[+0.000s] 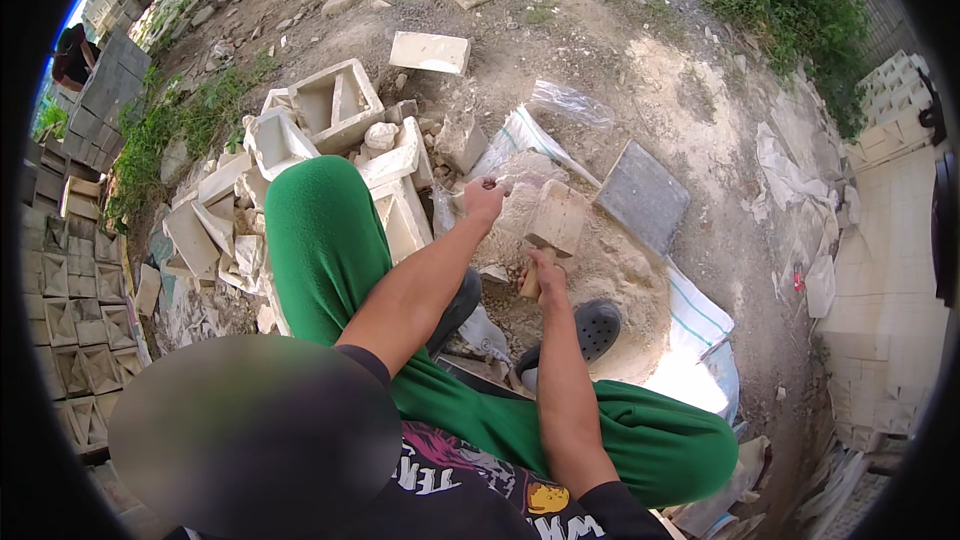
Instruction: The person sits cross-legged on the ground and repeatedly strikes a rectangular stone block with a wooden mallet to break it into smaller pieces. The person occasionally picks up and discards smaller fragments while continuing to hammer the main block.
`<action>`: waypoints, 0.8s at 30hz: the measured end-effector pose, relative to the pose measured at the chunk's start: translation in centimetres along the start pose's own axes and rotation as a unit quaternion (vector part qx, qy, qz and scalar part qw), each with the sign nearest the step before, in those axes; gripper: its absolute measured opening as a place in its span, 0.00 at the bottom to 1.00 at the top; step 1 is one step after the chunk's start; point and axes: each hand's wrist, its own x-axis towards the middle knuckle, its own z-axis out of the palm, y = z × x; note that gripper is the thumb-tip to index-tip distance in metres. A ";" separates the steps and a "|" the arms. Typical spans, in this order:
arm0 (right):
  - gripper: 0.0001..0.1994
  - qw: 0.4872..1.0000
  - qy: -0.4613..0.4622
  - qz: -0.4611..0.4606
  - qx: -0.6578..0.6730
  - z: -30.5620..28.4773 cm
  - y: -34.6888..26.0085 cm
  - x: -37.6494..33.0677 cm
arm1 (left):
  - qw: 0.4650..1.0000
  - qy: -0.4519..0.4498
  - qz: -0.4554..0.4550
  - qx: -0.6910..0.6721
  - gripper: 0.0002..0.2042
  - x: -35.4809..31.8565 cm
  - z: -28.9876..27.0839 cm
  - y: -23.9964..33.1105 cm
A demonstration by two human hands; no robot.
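My right hand [546,273] grips the handle of a wooden mallet [557,218], its blocky head pointing away from me. The head is over a mound of pale crushed powder and crumbs [625,290], which lies on a white woven sack [697,312] with green stripes. My left hand [484,200] is closed at the far left side of the mound, near a rough broken chunk [461,143]. What its fingers hold, if anything, is too small to make out. A dark clog [598,330] on my foot rests at the mound's near side.
Broken pale hollow blocks [335,105] and shards are heaped to the left. A dark grey square slab [643,197] lies right of the mound, clear plastic [573,103] beyond it. Stacked blocks [85,310] line the far left; a person [74,58] is in the distance.
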 end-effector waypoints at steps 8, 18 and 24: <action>0.13 0.985 0.090 -0.060 -0.134 -2.9 -0.3 1.5 | 0.990 0.030 -0.056 0.126 0.16 -4.4 6.2 -0.7; 0.13 0.996 0.011 0.020 -0.087 -2.5 -2.4 0.3 | 0.990 -0.072 -0.003 0.119 0.15 -0.1 2.9 -1.1; 0.11 0.999 -0.025 0.036 -0.022 -1.8 -1.9 0.4 | 0.978 -0.025 0.110 0.176 0.16 0.3 1.7 -1.7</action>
